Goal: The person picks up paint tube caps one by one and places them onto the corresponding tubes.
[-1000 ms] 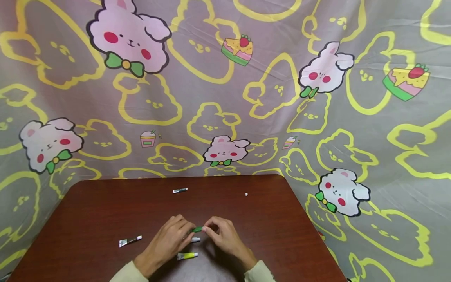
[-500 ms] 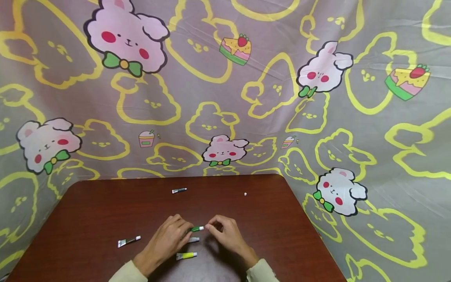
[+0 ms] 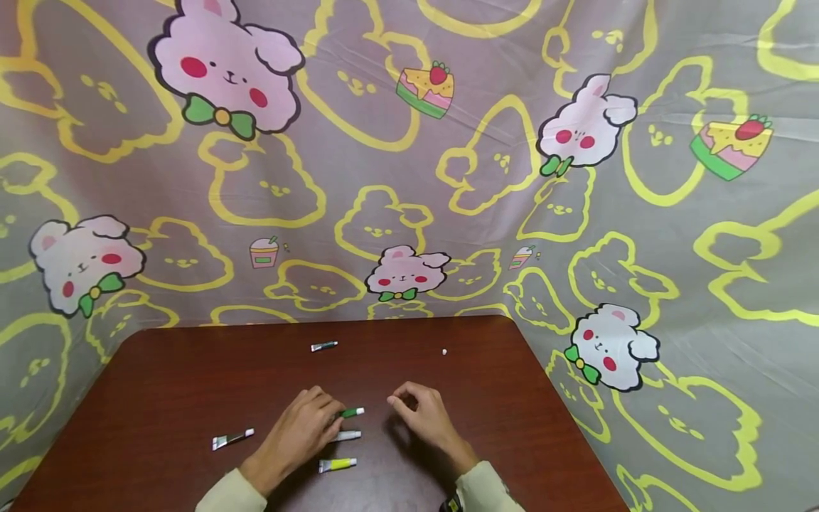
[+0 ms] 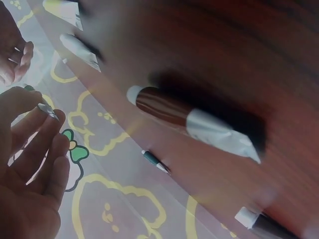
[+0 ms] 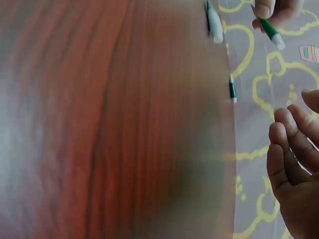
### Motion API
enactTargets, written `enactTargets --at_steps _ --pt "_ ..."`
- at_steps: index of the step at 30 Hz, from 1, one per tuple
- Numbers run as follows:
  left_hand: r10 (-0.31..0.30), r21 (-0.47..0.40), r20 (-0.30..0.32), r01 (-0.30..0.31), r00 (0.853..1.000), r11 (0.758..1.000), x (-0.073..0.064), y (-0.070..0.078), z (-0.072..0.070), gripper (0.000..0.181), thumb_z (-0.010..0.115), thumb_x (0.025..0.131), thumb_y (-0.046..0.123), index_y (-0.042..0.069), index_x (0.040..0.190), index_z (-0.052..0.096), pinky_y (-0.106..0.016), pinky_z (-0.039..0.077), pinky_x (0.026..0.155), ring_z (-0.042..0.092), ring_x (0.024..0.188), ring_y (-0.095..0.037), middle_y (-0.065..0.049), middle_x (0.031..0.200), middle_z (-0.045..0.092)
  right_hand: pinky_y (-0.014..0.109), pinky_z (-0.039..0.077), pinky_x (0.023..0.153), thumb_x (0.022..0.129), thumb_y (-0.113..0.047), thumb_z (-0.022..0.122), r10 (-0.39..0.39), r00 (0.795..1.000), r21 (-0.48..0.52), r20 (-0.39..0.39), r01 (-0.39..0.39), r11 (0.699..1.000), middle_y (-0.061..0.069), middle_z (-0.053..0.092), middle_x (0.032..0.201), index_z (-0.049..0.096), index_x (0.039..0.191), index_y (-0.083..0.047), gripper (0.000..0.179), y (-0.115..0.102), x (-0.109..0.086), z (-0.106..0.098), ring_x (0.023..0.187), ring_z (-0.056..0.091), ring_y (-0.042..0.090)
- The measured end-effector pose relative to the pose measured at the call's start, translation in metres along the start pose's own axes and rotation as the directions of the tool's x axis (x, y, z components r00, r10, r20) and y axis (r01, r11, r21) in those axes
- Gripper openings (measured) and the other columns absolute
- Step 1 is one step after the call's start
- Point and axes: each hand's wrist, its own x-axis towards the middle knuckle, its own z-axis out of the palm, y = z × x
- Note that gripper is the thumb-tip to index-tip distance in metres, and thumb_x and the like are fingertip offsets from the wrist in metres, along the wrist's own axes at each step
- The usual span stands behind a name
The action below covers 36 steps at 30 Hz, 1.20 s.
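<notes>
A small green paint tube (image 3: 352, 412) with a white cap is pinched in my left hand (image 3: 302, 425) over the middle of the table. Its silver tail (image 4: 48, 110) shows between the fingers in the left wrist view. To its right, my right hand (image 3: 427, 418) is apart from the tube, fingers loosely bent. Nothing shows between those fingers in the right wrist view. Beneath the left hand lies a white paint tube (image 3: 348, 435), partly covered by that hand. A yellow paint tube (image 3: 337, 464) lies nearer the front.
A dark tube (image 3: 233, 439) lies left of the left arm, and a dark green tube (image 3: 324, 346) near the back edge. One tiny white piece (image 3: 444, 351) is at the back right. Close to the left wrist camera is a brown tube (image 4: 164, 110). Patterned cloth surrounds the table (image 3: 512, 398).
My right fingers have let go of the green tube's white cap and moved away to the right. The left hand keeps the tube, shifting slightly left.
</notes>
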Motion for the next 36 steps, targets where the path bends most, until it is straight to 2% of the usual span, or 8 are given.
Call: enactTargets --at_steps 7,10,17,28,36 --pt "-0.026 0.039 0.02 0.025 0.999 0.999 -0.003 -0.005 0.003 0.019 0.092 0.079 0.019 0.017 0.092 0.077 -0.033 0.048 0.072 0.06 0.083 -0.013 0.008 0.085 0.073 0.035 0.059 0.074 0.1 -0.026 0.079 0.044 0.999 -0.055 -0.02 -0.045 0.997 -0.008 0.077 0.087 0.078 0.093 -0.02 0.008 0.014 0.003 -0.007 0.077 0.065 0.005" --pt "-0.047 0.074 0.04 0.044 0.998 0.996 -0.003 -0.007 0.004 0.02 0.093 0.078 0.02 0.018 0.091 0.077 -0.034 0.049 0.073 0.06 0.083 -0.015 0.007 0.085 0.073 0.035 0.059 0.074 0.1 -0.025 0.079 0.057 0.998 -0.069 -0.024 -0.058 0.996 -0.009 0.076 0.086 0.078 0.094 -0.02 0.008 0.02 0.003 -0.009 0.077 0.065 0.006" --pt "-0.089 0.121 0.085 0.078 0.992 0.99 -0.004 -0.01 0.004 0.022 0.094 0.077 0.021 0.018 0.09 0.077 -0.036 0.053 0.075 0.061 0.084 -0.016 0.006 0.086 0.073 0.024 0.053 0.072 0.099 -0.024 0.079 0.098 0.994 -0.085 -0.053 -0.102 0.991 -0.011 0.075 0.082 0.078 0.092 -0.021 0.008 0.033 0.007 -0.017 0.073 0.062 -0.002" --pt "-0.129 0.163 0.125 0.108 0.984 0.981 -0.006 -0.021 0.006 0.021 0.094 0.079 0.023 0.015 0.09 0.077 -0.035 0.05 0.073 0.061 0.083 -0.018 0.003 0.086 0.074 0.026 0.053 0.075 0.1 -0.027 0.079 0.161 0.986 -0.14 -0.051 -0.167 0.976 -0.011 0.075 0.083 0.078 0.093 -0.021 0.009 0.049 0.019 -0.039 0.076 0.065 0.003" --pt "-0.154 0.162 0.109 0.135 0.982 0.978 -0.01 -0.027 0.01 0.022 0.095 0.078 0.022 0.015 0.089 0.077 -0.035 0.05 0.073 0.06 0.082 -0.019 0.002 0.085 0.073 0.029 0.053 0.075 0.099 -0.028 0.079 0.181 0.981 -0.191 -0.072 -0.191 0.963 -0.01 0.074 0.082 0.077 0.091 -0.021 0.011 0.064 0.026 -0.048 0.076 0.064 0.005"
